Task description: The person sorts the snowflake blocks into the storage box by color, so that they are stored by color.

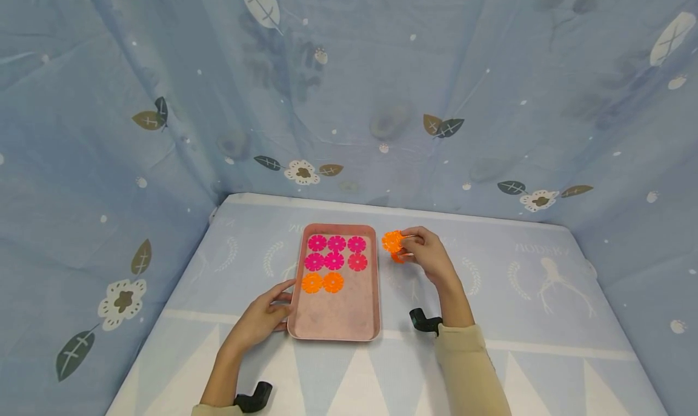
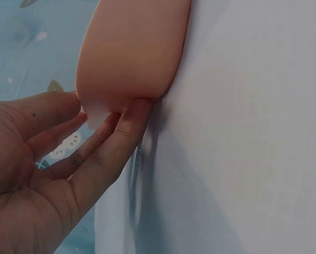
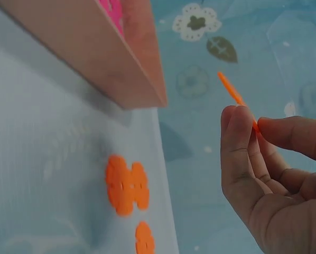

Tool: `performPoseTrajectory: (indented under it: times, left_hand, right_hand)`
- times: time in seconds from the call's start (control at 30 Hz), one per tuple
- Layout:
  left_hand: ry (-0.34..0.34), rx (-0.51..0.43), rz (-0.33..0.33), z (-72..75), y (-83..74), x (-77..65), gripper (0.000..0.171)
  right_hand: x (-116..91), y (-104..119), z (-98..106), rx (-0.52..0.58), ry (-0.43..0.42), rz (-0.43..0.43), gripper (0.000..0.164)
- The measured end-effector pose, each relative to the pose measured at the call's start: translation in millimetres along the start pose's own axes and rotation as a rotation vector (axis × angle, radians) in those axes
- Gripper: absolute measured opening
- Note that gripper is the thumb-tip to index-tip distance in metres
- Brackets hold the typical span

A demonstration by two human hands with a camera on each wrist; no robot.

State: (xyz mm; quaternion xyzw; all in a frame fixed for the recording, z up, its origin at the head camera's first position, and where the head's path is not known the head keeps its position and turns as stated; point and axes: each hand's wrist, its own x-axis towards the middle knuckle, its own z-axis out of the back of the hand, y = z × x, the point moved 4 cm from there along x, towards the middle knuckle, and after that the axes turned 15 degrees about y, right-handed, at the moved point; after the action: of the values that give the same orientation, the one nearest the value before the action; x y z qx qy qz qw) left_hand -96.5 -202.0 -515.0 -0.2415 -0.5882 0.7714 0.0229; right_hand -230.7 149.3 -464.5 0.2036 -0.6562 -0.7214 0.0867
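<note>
A pink tray (image 1: 338,319) lies on the pale blue mat, holding several magenta flower discs (image 1: 336,252) in two rows and two orange discs (image 1: 323,282) below them. My left hand (image 1: 267,316) rests against the tray's left rim, fingers straight; the left wrist view shows the fingers (image 2: 115,143) touching the tray's corner (image 2: 131,53). Just right of the tray, my right hand (image 1: 422,252) pinches an orange disc (image 1: 391,240) (image 3: 233,92) above the mat. More orange discs (image 3: 127,184) lie on the mat under it.
Blue leaf-print fabric walls (image 1: 349,89) enclose the mat on the left, back and right. Black wrist-camera mounts (image 1: 422,320) sit at both wrists. The mat (image 1: 545,295) stretches right of my right hand.
</note>
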Motion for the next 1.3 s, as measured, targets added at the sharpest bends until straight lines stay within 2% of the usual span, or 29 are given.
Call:
performPoseTrajectory:
  times: [0.23,0.4,0.6,0.7,0.83,1.07,1.17,1.3]
  left_hand:
    - [0.019,-0.012,-0.018,0.2,-1.0,-0.3,0.054]
    - [0.036,-0.026,-0.039,0.1,-2.5,-1.4,0.053]
    - [0.043,-0.034,-0.041,0.0,-2.7,-2.5,0.053]
    - [0.049,-0.034,-0.048,0.3,-2.3,-2.5,0.053]
    - [0.049,-0.031,-0.051,0.8,-1.2,-2.3,0.053]
    - [0.045,-0.033,-0.047,0.5,-0.6,-1.9,0.053]
    - [0.048,-0.039,-0.054,0.8,-1.4,-2.8,0.053]
    - [0.051,-0.042,-0.058,0.8,-1.9,-3.1,0.053]
  right_hand:
    - [10.9,3.6,-26.0,0.018,0.068,0.011,0.023]
    - [20.6,2.8,-43.8,0.016,0.158,-0.011,0.022]
    - [31.6,-3.8,-60.2,-0.04,0.272,-0.058,0.018]
    - [35.6,-8.0,-65.8,-0.127,0.32,-0.077,0.014]
    - [37.9,-10.2,-72.3,-0.302,0.364,-0.096,0.009]
    - [40.1,-7.7,-86.1,-0.638,0.427,-0.166,0.016]
    - [40.7,-5.3,-92.3,-0.759,0.434,-0.155,0.019]
    - [40.1,-2.5,-97.1,-0.842,0.414,-0.152,0.021]
